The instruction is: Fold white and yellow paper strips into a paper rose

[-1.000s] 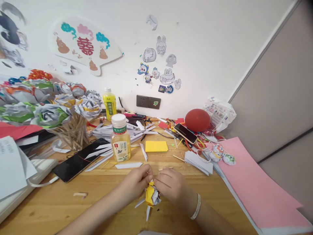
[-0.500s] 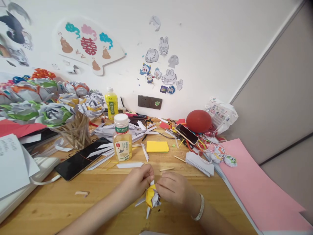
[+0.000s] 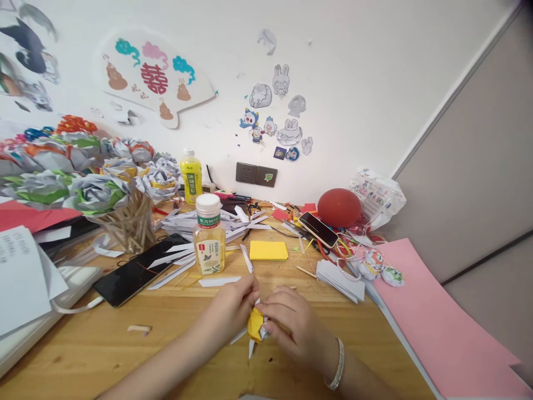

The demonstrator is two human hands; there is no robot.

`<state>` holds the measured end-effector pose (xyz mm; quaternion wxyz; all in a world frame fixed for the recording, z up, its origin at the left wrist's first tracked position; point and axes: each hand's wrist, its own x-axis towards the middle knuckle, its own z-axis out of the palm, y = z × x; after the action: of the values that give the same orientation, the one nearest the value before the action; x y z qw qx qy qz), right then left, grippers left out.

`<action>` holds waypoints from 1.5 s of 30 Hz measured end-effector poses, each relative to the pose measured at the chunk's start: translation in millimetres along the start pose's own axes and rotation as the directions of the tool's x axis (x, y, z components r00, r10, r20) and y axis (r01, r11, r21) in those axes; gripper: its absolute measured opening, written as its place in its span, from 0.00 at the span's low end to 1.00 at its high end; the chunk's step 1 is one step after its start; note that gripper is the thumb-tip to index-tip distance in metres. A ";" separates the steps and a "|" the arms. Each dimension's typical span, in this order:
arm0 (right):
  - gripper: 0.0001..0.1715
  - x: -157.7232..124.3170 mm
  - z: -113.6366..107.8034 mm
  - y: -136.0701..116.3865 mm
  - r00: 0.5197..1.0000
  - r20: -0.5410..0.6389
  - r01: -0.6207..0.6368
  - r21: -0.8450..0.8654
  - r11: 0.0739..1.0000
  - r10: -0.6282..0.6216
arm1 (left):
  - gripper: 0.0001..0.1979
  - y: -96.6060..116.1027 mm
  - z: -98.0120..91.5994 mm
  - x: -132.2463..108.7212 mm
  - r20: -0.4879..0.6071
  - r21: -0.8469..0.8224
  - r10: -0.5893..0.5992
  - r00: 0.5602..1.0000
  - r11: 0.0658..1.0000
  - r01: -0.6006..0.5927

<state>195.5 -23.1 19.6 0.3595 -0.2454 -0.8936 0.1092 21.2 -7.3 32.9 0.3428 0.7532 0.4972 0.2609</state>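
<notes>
Low in the middle of the wooden table [image 3: 104, 355], both my hands close on a small folded paper piece [image 3: 255, 326], yellow with white printed strips sticking out below. My left hand [image 3: 233, 308] pinches its top left side. My right hand [image 3: 291, 325], with a bead bracelet on the wrist, wraps over its right side and hides part of it. A white paper strip [image 3: 219, 281] lies just beyond my left hand.
A tea bottle [image 3: 209, 236] stands behind my hands, a yellow drink bottle [image 3: 190, 176] further back. A black phone [image 3: 133, 272] lies left, yellow notes [image 3: 268, 250] in the middle, pink paper [image 3: 433, 328] right. Paper flowers [image 3: 95, 191] on sticks stand left, a red balloon [image 3: 338, 208] at the back.
My right hand has slid left and further over the folded piece, covering more of it. The piece sits slightly lower. The camera has shifted a little.
</notes>
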 end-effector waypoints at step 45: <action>0.26 4.7 -6.4 3.2 0.910 -0.274 -0.273 0.169 0.947 0.311 | 0.17 -9.0 6.3 -1.5 -0.107 -0.405 0.136 0.985 0.899 -0.168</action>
<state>198.2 -17.9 25.7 0.4842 -0.3665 -0.7738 0.1801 20.2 -7.8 21.8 0.4534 0.6899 0.3833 0.4142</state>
